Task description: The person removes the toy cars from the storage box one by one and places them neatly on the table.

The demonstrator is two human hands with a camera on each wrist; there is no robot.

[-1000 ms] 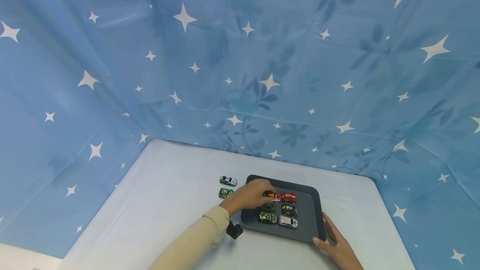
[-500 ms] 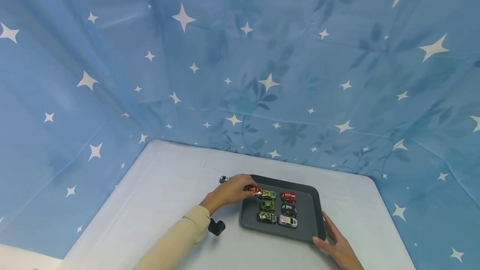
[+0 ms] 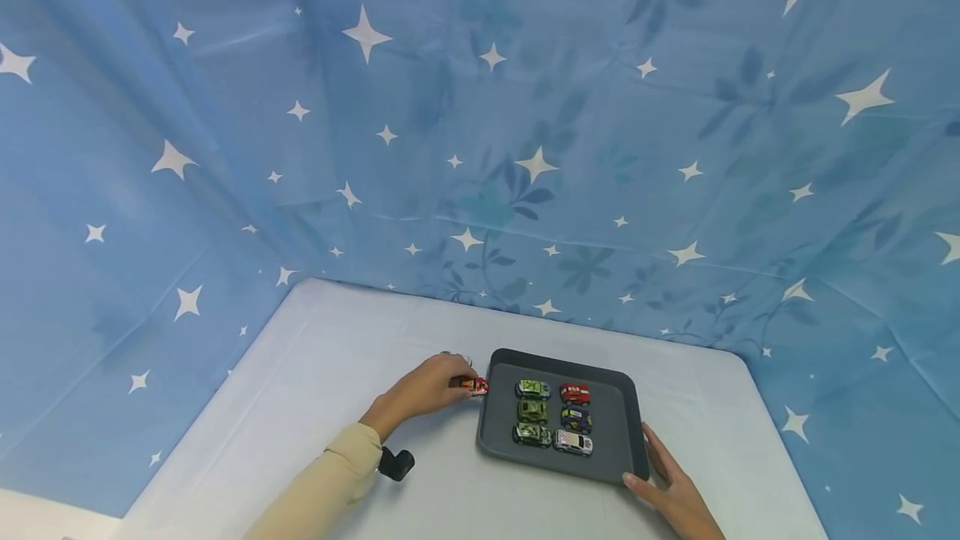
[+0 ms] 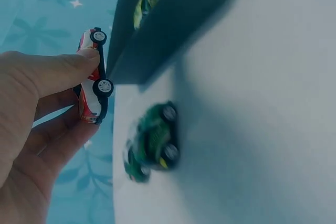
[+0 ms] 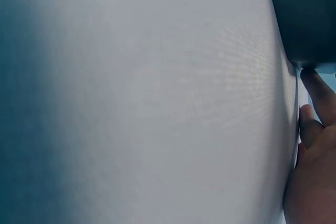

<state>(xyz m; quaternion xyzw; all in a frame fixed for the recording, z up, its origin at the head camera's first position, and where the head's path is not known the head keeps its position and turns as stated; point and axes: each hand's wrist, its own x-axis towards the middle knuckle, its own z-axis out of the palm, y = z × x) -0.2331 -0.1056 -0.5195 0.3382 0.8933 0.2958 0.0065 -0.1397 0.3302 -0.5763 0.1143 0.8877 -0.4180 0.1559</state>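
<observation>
The left hand [image 3: 426, 388] pinches a red, white and orange toy car [image 3: 474, 386] just outside the left rim of a dark grey tray [image 3: 525, 455]. In the left wrist view, the left hand [image 4: 37, 98] holds that car [image 4: 90, 95] between thumb and fingers, above the table. At the tray's lower right corner, the right hand [image 3: 675, 497] touches the rim with thumb and fingers spread. The right wrist view has the right hand [image 5: 315, 156] beside the tray [image 5: 307, 14].
Inside the tray stand two columns of toy cars, among them a red one [image 3: 575, 393], a blue one [image 3: 576, 418] and a white one [image 3: 573, 442]. Green cars [image 4: 155, 137] are on the white table left of the tray, largely hidden by the left hand in the head view.
The left hand has moved left with the red, white and orange car, from over the tray to beyond its left rim. The right hand has stayed at the tray's corner.
</observation>
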